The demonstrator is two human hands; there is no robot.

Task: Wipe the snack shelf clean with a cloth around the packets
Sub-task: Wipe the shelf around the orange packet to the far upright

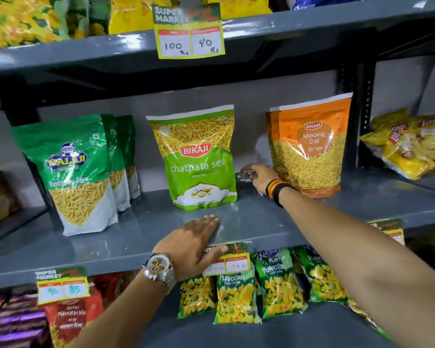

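Note:
The grey metal snack shelf [116, 237] carries three groups of upright packets: green Balaji sev [70, 172] at the left, a green Bikaji chatpata sev packet [199, 159] in the middle and orange Bikaji Moong Dal [309, 146] at the right. My right hand [260, 178] reaches deep into the gap between the chatpata sev and the Moong Dal, fingers closed on a small crumpled grey cloth [244, 175] pressed to the shelf near the back wall. My left hand [194, 238] lies flat on the shelf's front edge, below the chatpata sev, holding nothing.
A yellow price tag [190, 33] hangs from the shelf above, and another [226, 262] sits by my left thumb. Puffcorn packets [236, 292] and red mix packets [73, 317] fill the shelf below. Yellow Lay's bags [407, 144] lie on the neighbouring shelf at right.

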